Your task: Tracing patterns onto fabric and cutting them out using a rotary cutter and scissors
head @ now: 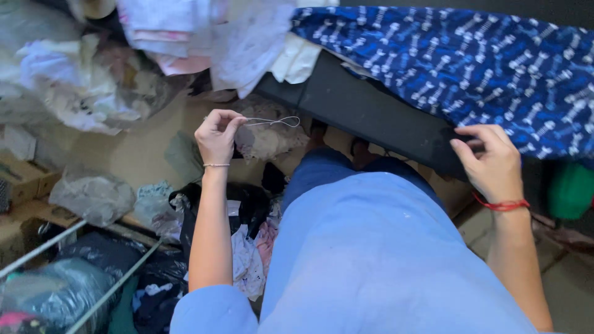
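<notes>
A thin white thread (272, 121), lying roughly level and looped at its right end, is pinched by the left hand (216, 137); blue patterned cloth (470, 68) on the dark tabletop (371, 114) is gripped at its edge by the right hand (492, 162).

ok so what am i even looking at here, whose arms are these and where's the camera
There is one picture, taken by a camera worn on a person's head and looking down, so the two bare arms are that person's own. No machine is involved. The light blue below is their clothing.

The left hand pinches a thin pale thread that loops out to the side. The right hand, with a red cord bracelet at the wrist, grips the edge of a dark table, close to a dark blue patterned fabric lying on it.

Around them are piles of pale cloth, plastic bags and fabric scraps on the floor.
</notes>
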